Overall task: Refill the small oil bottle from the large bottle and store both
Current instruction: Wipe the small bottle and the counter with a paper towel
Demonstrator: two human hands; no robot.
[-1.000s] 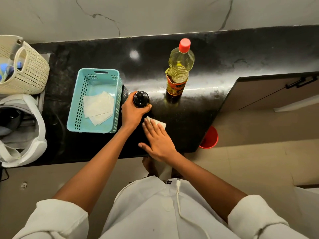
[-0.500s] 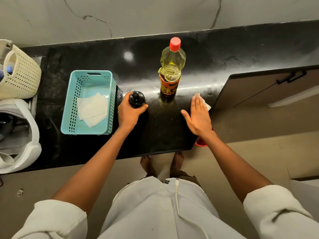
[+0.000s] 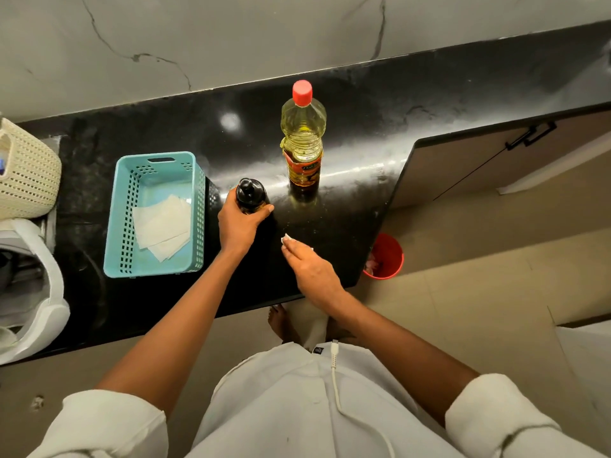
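The small dark oil bottle (image 3: 250,195) with a black cap stands upright on the black counter (image 3: 357,133), and my left hand (image 3: 238,223) grips its body from the near side. The large oil bottle (image 3: 303,137), yellow oil, red cap, orange label, stands upright just behind and to the right, untouched. My right hand (image 3: 310,267) lies flat with straight fingers, pressing a white tissue (image 3: 286,239) onto the counter in front of the large bottle; only the tissue's edges show beyond the fingertips.
A teal basket (image 3: 115,223) holding folded white tissues sits left of the small bottle. A cream woven basket (image 3: 29,180) and a white appliance (image 3: 36,302) are at the far left. A red bin (image 3: 391,256) stands on the floor beside the counter's right end, below a cabinet door (image 3: 496,160).
My right hand slid the tissue right across the counter, then back left to just in front of the bottles. My left hand kept its grip on the small bottle.
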